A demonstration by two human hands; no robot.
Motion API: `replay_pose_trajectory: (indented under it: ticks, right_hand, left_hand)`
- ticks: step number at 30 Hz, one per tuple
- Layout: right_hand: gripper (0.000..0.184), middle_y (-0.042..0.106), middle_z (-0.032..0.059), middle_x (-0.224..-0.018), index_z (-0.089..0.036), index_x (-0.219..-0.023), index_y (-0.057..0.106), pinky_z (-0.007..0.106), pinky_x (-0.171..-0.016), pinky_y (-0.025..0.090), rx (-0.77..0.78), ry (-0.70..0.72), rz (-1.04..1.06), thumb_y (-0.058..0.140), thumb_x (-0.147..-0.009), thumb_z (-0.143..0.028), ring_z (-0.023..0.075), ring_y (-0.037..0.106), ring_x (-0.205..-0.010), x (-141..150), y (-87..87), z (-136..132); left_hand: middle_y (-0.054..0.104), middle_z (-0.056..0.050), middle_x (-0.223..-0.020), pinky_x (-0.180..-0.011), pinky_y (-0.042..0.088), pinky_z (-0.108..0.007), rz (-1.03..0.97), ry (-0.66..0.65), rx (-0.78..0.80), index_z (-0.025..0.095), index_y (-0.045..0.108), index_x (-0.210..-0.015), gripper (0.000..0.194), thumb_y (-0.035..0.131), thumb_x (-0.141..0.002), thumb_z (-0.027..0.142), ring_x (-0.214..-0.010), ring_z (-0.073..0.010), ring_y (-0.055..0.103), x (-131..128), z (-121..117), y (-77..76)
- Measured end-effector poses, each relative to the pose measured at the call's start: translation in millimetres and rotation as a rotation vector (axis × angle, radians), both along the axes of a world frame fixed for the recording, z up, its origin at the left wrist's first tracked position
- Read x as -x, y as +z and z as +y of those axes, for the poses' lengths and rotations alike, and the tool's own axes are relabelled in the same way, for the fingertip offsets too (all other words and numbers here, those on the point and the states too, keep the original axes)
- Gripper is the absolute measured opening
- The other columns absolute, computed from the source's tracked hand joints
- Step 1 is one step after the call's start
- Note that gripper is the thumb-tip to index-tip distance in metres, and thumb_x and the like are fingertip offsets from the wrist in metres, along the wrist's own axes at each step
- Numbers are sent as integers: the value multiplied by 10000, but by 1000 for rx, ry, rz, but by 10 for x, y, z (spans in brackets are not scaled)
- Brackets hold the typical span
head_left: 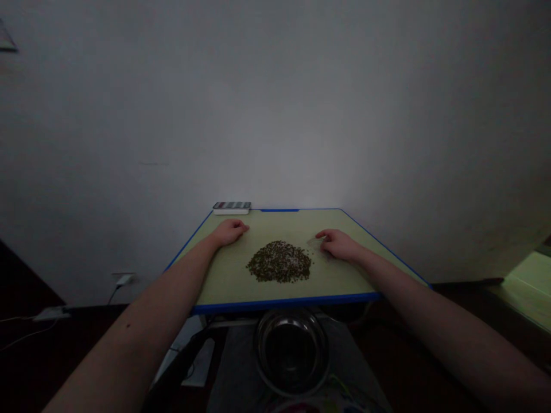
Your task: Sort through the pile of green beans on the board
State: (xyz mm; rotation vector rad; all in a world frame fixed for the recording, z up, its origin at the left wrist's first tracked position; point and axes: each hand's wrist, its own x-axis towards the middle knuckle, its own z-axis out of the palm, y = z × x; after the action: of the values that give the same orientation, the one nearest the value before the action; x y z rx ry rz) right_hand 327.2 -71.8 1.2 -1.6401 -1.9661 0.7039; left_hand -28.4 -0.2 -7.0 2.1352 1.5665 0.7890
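Note:
A low heap of small brownish-green grains or seeds (279, 262) lies spread on the pale yellow tabletop (232, 287), their exact kind too small to make out. My left hand (230, 232) rests on the table beyond the heap's left side, fingers curled together, with nothing visible in it. To the right of the heap is my right hand (338, 245), its index finger stretched toward the left and apart from the thumb. Faint pale streaks show by those fingertips; I cannot tell what they are. Neither hand touches the main heap.
A white box-like device with a dark top (231, 208) sits at the table's back left corner, against the wall (275, 115). Blue edging (284, 302) runs around the table. Below its front edge is a shiny metal bowl (293, 351). A plugged-in cord (124, 280) hangs at left.

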Motion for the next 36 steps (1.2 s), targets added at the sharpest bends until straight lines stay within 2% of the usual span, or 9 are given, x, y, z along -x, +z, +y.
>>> replay_pose_trajectory:
  ticks: [9, 16, 23, 31, 36]
  right_hand:
    - [452, 617, 3, -611, -123, -1095, 586, 206, -480, 374, -26, 115, -107, 508, -652, -80, 104, 521, -467, 317, 38, 129]
    - [438, 664, 30, -724, -132, -1076, 606, 213, -573, 403, -99, 160, -174, 523, -648, -87, 116, 564, -561, 407, 60, 156]
    - [458, 674, 32, -755, -144, -1090, 603, 225, -630, 418, -128, 167, -203, 515, -646, -77, 123, 580, -581, 371, 117, 135]
    - [447, 663, 18, -729, -141, -1077, 595, 206, -529, 404, -120, 124, -137, 542, -636, -88, 96, 547, -484, 238, 157, 111]
    - [445, 649, 5, -676, -142, -1080, 588, 187, -482, 378, -130, 37, -58, 530, -642, -84, 86, 536, -473, 71, 89, 50]
  left_hand:
    - [512, 22, -501, -518, 334, -255, 10, -3, -1, 180, 568, -620, 388, 458, -695, 544, -523, -137, 465, -3, -20, 24]
    - [514, 20, -513, -518, 340, -255, -13, -11, 1, 175, 572, -633, 383, 466, -692, 539, -518, -135, 459, 3, -9, 8]
    - [504, 23, -505, -509, 341, -253, -24, -3, 6, 179, 565, -624, 373, 472, -687, 534, -510, -133, 456, 6, 11, -10]
    - [516, 18, -495, -480, 330, -246, -34, 12, 16, 174, 578, -628, 373, 484, -677, 532, -495, -130, 455, -9, -20, 12]
    - [512, 18, -497, -491, 341, -250, -37, 23, 19, 178, 565, -616, 368, 481, -674, 531, -497, -130, 454, -23, -41, 30]
